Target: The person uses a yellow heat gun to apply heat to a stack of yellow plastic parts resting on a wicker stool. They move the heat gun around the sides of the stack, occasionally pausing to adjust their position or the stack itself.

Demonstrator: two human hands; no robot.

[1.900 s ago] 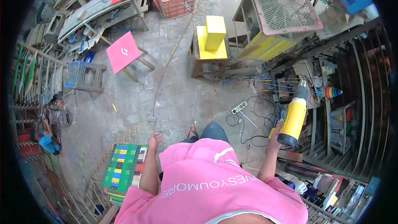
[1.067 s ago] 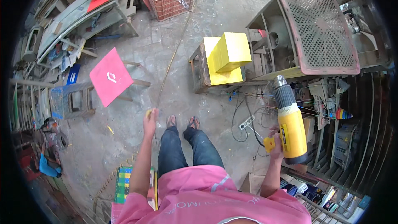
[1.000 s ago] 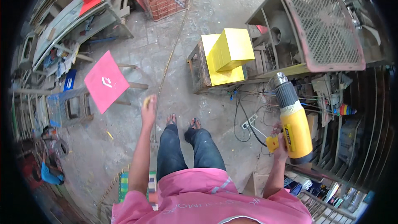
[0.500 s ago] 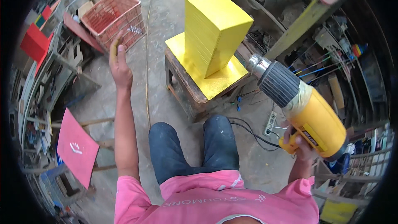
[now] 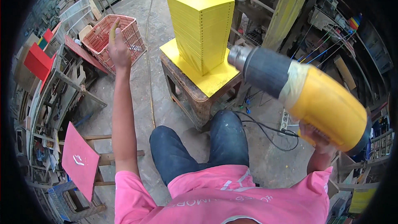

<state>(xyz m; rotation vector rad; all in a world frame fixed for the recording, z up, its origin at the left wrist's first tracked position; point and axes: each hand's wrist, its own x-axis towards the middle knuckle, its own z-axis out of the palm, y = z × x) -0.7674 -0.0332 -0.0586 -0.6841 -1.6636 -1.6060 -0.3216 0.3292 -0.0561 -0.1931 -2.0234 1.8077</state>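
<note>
My right hand (image 5: 318,138) grips the handle of a yellow heat gun (image 5: 329,99), wound with pale tape behind its black barrel. The metal nozzle points left toward a tall stack of yellow sheets (image 5: 201,29), which looks apart from it. Small dots run down the stack's near corner. Beneath it, a flat yellow sheet (image 5: 209,84) covers the top of a worn wooden stool (image 5: 190,99). Raised to the left of the stack, my left hand (image 5: 119,54) holds nothing, its fingers stretched out.
A red plastic crate (image 5: 134,37) stands on the floor at the left. Closer in is a pink panel (image 5: 81,161) on wooden legs. A black cable (image 5: 271,141) loops near a power strip (image 5: 284,119) at the right. A cluttered bench (image 5: 68,79) lines the left side.
The heat gun's nozzle has swung left and slightly up, nearer the stack in the picture. The view has tilted up, showing more floor behind. My left hand stays raised, its fingers stretched.
</note>
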